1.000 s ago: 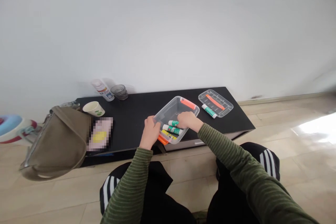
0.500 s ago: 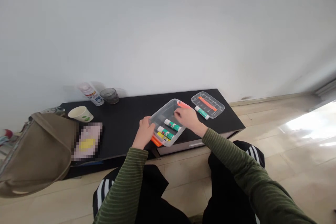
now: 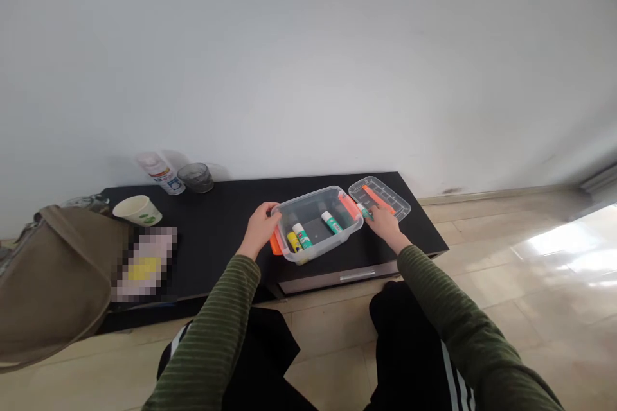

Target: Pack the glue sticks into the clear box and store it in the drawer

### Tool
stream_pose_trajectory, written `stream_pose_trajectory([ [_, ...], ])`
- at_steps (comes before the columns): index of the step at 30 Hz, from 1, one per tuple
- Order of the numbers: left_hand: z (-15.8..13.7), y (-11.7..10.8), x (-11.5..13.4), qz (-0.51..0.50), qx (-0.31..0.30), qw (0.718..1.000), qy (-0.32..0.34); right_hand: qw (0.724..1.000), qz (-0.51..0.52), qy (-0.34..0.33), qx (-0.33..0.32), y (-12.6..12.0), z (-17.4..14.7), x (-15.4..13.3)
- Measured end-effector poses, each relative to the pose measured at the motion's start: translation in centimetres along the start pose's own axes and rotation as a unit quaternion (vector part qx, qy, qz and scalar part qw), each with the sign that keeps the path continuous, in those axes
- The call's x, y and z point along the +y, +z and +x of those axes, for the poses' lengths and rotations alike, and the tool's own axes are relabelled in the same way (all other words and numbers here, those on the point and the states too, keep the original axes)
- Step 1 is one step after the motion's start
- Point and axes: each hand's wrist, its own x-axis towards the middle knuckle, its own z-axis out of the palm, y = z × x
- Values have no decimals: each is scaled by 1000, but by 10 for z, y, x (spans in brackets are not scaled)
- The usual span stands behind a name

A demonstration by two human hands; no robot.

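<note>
A clear plastic box (image 3: pixel 315 247) with orange latches stands on the black cabinet, its top uncovered. My left hand (image 3: pixel 260 228) is closed on the box's left rim, thumb over the edge. Inside lie a green-and-white glue stick (image 3: pixel 331 222), another green-and-white glue stick (image 3: pixel 302 236) and a yellow tube (image 3: pixel 294 242) beside it. Just right of the box, my right hand (image 3: pixel 383 223) has its fingers closed around a third glue stick (image 3: pixel 364 210), partly hidden by them. That stick is at the near edge of the clear lid (image 3: pixel 402 210), which has an orange handle.
On the left of the black cabinet (image 3: pixel 231 205) are a paper cup (image 3: pixel 137 210), a spray can (image 3: pixel 161 173), a dark glass bowl (image 3: pixel 195 178) and a blurred pink-and-yellow item (image 3: pixel 147 263). A brown bag (image 3: pixel 62 282) hangs over the left end. The wall rises behind.
My right hand has moved from over the box to the glue stick by the lid. The box has turned and sits flatter, with my left hand still on its rim; the sticks inside have shifted.
</note>
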Motion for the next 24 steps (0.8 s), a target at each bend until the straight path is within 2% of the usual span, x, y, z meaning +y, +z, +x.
stream_pose_trajectory([
  [3,7,1,1,-56,-18,998,0,999,-25,-2,-27,4,3,-7],
  [7,14,0,5,-96,-59,994,6,998,1,7,-57,-3,8,-5],
  [9,16,0,7,-115,-78,990,3,999,40,22,-3,-13,8,0],
  [11,17,1,9,-134,-90,987,1,990,103,30,95,-26,4,3],
  [13,17,3,11,-154,-94,983,-8,966,182,13,181,-39,-4,-2],
  [15,17,6,14,-169,-95,981,-20,944,250,-27,215,-48,-17,-16],
  [17,16,9,18,-171,-93,981,-28,939,271,-78,196,-52,-29,-37],
  [18,16,11,20,-167,-92,981,-30,946,255,-105,172,-53,-35,-49],
  [21,15,18,26,-151,-94,984,-27,977,129,-154,78,-51,-41,-83],
  [24,16,23,31,-147,-107,983,-19,989,13,-144,-27,-45,-35,-107],
])
